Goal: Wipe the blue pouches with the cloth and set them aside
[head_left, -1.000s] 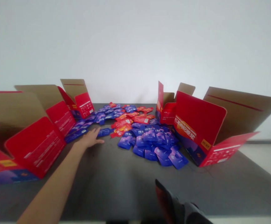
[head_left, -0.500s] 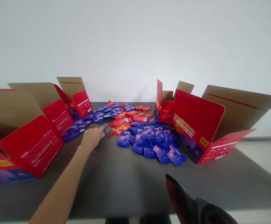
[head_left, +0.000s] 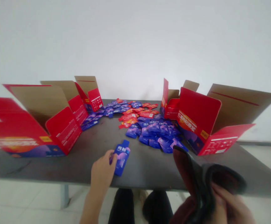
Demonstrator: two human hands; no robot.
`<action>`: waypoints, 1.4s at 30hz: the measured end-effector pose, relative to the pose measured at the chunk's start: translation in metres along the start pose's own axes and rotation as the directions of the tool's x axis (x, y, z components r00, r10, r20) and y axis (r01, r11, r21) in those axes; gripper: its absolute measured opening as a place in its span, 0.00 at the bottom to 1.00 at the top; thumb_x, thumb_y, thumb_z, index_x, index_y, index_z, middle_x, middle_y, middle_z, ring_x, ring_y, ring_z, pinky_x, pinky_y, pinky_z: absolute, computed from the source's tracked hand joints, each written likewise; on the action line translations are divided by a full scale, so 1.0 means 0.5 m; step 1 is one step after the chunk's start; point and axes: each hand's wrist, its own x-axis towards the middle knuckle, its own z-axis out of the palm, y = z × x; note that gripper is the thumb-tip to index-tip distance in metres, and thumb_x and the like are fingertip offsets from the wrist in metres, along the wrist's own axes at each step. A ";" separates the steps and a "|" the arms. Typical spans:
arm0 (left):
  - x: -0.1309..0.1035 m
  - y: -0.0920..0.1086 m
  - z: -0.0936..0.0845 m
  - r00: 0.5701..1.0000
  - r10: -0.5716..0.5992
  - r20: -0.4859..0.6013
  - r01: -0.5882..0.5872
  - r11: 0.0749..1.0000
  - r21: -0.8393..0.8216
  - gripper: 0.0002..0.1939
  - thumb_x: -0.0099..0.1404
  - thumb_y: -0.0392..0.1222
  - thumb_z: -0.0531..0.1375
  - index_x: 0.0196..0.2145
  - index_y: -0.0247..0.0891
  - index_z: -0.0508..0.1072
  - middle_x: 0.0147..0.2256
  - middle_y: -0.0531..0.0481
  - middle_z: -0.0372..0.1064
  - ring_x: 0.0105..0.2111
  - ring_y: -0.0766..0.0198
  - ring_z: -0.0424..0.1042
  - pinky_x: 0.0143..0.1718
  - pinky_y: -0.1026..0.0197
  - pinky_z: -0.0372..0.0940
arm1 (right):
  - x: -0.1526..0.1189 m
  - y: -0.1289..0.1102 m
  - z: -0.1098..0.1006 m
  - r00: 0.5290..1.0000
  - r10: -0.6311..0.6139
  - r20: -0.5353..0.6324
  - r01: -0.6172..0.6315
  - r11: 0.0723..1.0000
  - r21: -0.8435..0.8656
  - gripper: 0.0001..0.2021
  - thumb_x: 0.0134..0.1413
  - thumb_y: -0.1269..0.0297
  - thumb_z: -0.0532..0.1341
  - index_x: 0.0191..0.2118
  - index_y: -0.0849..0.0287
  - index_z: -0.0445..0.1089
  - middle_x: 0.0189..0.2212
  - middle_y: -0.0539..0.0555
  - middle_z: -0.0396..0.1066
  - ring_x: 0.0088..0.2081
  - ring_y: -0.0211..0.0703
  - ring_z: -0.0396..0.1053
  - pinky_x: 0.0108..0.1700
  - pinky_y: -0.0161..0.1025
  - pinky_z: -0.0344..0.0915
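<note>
Close to the front edge of the grey table, my left hand is closed on a blue-purple spouted pouch, gripping it by its left side. The pouch faces up, with white lettering near its top. At the lower right, my right hand is closed on a floppy black and dark red folded thing; its kind is not clear and it is blurred. Beyond both hands lies a heap of blue pouches, with red pouches behind and left of it.
Open red cartons stand along both sides: a large one at the left, more behind it, one at the right and a smaller one behind that. More blue pouches lie beside the left cartons. A white wall rises behind.
My left hand has come back from the far left pouches toward the table's front edge, bringing a blue pouch. My right hand has come into view with the dark folded thing. The view has shifted.
</note>
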 end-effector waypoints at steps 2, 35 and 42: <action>-0.030 -0.024 0.012 0.987 0.138 -0.080 -0.137 0.990 0.013 0.21 0.59 0.49 0.53 0.48 0.38 0.67 0.44 0.40 0.70 0.43 0.48 0.68 0.44 0.48 0.61 | 0.020 -0.010 0.030 0.989 -0.120 0.083 0.117 0.992 0.038 0.05 0.52 0.67 0.56 0.34 0.58 0.68 0.36 0.55 0.68 0.38 0.45 0.67 0.38 0.42 0.62; -0.095 -0.067 0.001 0.649 0.754 -0.107 -0.752 0.656 0.064 0.16 0.57 0.25 0.45 0.25 0.36 0.69 0.22 0.50 0.67 0.26 0.63 0.67 0.39 0.55 0.64 | -0.034 -0.129 0.332 -0.062 -0.333 0.941 0.630 0.718 0.295 0.09 0.56 0.61 0.50 0.35 0.56 0.65 0.34 0.51 0.63 0.32 0.38 0.63 0.31 0.35 0.56; -0.115 -0.062 0.010 0.669 0.728 -0.149 -0.731 0.681 0.042 0.16 0.59 0.25 0.46 0.34 0.34 0.71 0.31 0.47 0.72 0.31 0.61 0.70 0.37 0.58 0.65 | -0.043 -0.103 0.373 0.006 -0.259 0.966 0.651 0.734 0.193 0.10 0.57 0.63 0.48 0.36 0.56 0.64 0.36 0.53 0.66 0.33 0.40 0.66 0.32 0.35 0.56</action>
